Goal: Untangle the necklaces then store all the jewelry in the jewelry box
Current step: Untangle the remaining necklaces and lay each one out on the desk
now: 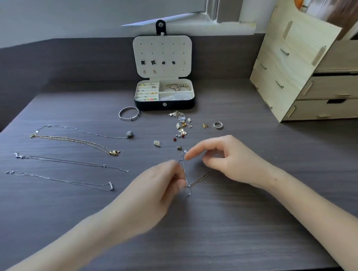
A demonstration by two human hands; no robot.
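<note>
L hand [158, 184] is pinching the silver chain [184, 168] just above the knot [189, 185], prob. to anchor it; R hand [223, 159] is hovering w/ index out, other fingers curled over the gold-tone chain [201, 178]; can't tell if it's gripping. Both chains are lying mid table [221, 227], near the person; four straightened necklaces [74, 150] are lying apart on the left, likely to avoid re-tangling; jewelry box [164, 105] is sitting open at the back, ready.
</note>
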